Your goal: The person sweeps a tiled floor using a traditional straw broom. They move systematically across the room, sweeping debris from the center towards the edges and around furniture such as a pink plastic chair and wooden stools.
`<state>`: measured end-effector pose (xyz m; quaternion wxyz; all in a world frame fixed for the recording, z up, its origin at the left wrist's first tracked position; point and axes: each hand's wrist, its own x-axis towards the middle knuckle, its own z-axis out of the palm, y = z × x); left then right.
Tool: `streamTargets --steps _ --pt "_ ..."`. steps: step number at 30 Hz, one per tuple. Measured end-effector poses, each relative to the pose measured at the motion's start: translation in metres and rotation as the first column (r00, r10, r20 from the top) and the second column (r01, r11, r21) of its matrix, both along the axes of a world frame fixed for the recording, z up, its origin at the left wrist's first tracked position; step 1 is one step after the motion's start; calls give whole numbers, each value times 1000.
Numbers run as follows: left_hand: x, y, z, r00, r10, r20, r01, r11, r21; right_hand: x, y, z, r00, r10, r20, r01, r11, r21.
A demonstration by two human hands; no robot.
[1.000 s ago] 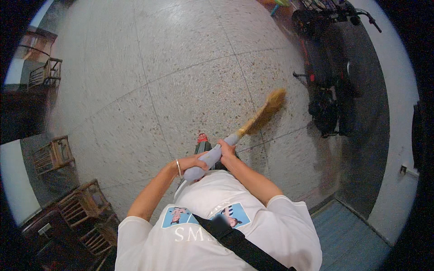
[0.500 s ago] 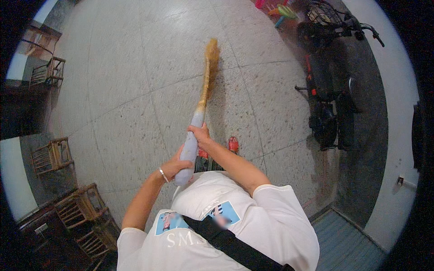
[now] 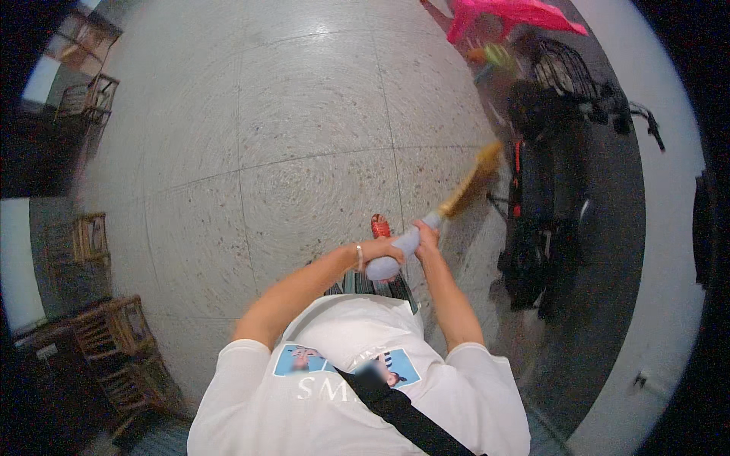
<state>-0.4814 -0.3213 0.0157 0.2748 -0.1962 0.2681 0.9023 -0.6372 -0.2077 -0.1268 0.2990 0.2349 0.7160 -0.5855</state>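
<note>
I hold a broom with a pale grey-blue handle (image 3: 401,248) and straw-yellow bristles (image 3: 477,173). My left hand (image 3: 382,251) grips the lower end of the handle, a bangle on its wrist. My right hand (image 3: 426,233) grips the handle a little higher up. The bristles point up and to the right, close to the parked black scooter (image 3: 544,197). The bristles are blurred by motion. A red-sandalled foot (image 3: 379,226) shows just beyond my hands on the speckled floor (image 3: 304,144).
A pink umbrella-like object (image 3: 509,15) and a wire basket (image 3: 563,68) lie at the top right. Wooden chairs (image 3: 114,342) stand at the lower left, more wooden furniture (image 3: 84,99) at the upper left. A dark wall strip and a pale wall (image 3: 661,251) run along the right.
The broom swung from the right to straight ahead, then back to the right toward the scooter. Both hands kept their grip on the handle.
</note>
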Motion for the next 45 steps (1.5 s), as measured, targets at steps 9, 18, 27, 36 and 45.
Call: streamTargets --steps 9,18,27,36,45 --pt "-35 -42 6 979 165 120 -158 985 -68 -29 -73 -8 951 154 269 -177 982 65" --pt "0 -38 71 637 753 167 -585 613 -531 30 -195 42 587 794 158 -712 599 -365" --pt "2 51 48 595 801 68 -641 524 -560 18 -133 66 430 894 123 -792 439 -424" --pt "10 137 7 534 840 95 -705 504 -499 12 -64 -37 202 843 498 -832 416 -367" --pt "4 191 45 404 913 57 -913 406 -42 -1 -82 95 -341 903 261 -915 -255 -312"
